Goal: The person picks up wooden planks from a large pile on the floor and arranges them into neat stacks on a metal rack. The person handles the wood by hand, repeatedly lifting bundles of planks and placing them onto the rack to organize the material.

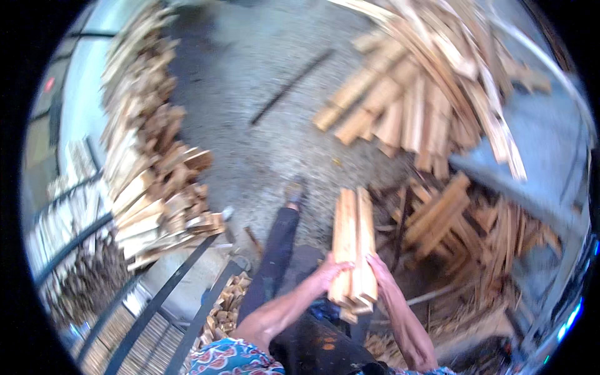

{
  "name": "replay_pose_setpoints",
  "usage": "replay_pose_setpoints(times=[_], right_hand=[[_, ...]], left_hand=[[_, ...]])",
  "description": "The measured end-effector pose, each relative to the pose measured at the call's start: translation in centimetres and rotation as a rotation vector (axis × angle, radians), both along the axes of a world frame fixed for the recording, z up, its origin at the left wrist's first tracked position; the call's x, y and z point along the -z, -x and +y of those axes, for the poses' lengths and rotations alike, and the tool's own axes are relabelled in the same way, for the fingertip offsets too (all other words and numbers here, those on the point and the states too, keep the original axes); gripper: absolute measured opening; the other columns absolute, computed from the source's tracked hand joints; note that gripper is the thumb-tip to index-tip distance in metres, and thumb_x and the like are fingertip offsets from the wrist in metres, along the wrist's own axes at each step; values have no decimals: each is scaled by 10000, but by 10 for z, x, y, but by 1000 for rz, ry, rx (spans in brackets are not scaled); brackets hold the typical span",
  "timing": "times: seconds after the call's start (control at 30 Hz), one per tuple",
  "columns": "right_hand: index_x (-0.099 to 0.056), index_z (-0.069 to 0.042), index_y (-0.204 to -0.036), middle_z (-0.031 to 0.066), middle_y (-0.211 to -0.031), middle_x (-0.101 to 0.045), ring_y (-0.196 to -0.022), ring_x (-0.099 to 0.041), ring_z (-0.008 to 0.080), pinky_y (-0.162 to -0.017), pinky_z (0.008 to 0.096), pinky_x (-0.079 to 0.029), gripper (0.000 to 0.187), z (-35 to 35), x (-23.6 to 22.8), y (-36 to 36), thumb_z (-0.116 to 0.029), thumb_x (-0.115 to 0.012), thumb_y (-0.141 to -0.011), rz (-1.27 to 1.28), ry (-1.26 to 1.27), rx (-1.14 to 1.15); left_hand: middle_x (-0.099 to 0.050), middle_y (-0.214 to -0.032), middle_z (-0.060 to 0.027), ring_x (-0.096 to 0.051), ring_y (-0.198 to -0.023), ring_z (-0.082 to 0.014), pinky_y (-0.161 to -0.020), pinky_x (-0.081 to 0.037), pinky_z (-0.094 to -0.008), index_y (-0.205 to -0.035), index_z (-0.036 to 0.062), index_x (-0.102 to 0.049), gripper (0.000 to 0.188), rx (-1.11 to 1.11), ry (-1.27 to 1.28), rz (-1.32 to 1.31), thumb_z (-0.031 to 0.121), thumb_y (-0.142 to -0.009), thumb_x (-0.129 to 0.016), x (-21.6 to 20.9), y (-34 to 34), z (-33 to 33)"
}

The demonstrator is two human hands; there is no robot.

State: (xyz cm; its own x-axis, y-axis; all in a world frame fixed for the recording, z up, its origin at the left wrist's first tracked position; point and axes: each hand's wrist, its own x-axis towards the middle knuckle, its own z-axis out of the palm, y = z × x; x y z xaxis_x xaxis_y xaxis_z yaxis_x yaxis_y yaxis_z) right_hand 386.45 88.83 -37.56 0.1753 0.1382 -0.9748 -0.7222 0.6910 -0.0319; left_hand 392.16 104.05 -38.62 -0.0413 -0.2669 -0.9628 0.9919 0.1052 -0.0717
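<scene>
In front of my body I carry a small bundle of light wooden slats (355, 237), their long sides lying together and their far ends pointing away from me. My left hand (332, 272) presses on the left side of the bundle, fingers closed against the wood. On the opposite side my right hand (379, 269) grips it, with part of the fingers hidden behind the slats. A few shorter ends stick out at the bundle's near end.
Stacked split wood (156, 181) runs along the left. A fanned heap of long slats (412, 106) lies at the far right, with jumbled pieces (437, 219) below it near a blue-grey metal surface (531, 187). A dark stick (290, 87) rests on the concrete floor (244, 150). Dark metal bars (165, 300) stand lower left.
</scene>
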Motion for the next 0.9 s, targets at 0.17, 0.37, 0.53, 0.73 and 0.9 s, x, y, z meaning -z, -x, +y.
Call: replay_pose_setpoints(times=[0.17,0.37,0.53,0.73,0.9], right_hand=[[-246,-35,-1331,120,-1212,-442,-1056,-471,209,-873,335,-414,638,12,-88,-92,-207,-563,-805,-213,126,-162],[-230,-9,-1330,116,-1229,-425,-1101,-437,197,-917,321,-371,775,67,-169,-252,-259,-638,-720,-645,208,-491],[-194,-12,-1350,150,-1252,-402,-1139,-410,220,-943,322,-345,875,148,-211,-364,-290,-660,-665,-959,176,-849],[-189,-18,-1353,191,-1276,-383,-1133,-423,296,-960,381,-335,936,311,-223,-441,-409,-649,-639,-1418,-130,-1325],[-282,-49,-1315,211,-1212,-432,-1102,-451,339,-905,406,-390,770,433,-168,-461,-374,-619,-704,-1515,-3,-1690]], left_hand=[[-436,-1188,-147,-473,-1074,-245,-874,-440,-384,-1293,68,-210,726,-211,80,-134,-11,-714,-642,-80,-59,18],[-435,-1199,-131,-475,-1076,-225,-898,-419,-359,-1327,63,-169,789,-533,147,-567,-17,-700,-641,-145,-167,67],[-436,-1174,-168,-498,-1039,-246,-863,-461,-346,-1350,71,-115,863,-735,-35,-798,-17,-673,-643,-195,-239,142],[-397,-1201,-192,-491,-1034,-261,-823,-481,-304,-1362,75,-72,889,-996,-546,-957,17,-688,-648,-234,-247,257],[-357,-1238,-208,-425,-1105,-290,-896,-407,-370,-1361,67,-104,825,-975,-1127,-949,53,-717,-619,-166,-245,358]])
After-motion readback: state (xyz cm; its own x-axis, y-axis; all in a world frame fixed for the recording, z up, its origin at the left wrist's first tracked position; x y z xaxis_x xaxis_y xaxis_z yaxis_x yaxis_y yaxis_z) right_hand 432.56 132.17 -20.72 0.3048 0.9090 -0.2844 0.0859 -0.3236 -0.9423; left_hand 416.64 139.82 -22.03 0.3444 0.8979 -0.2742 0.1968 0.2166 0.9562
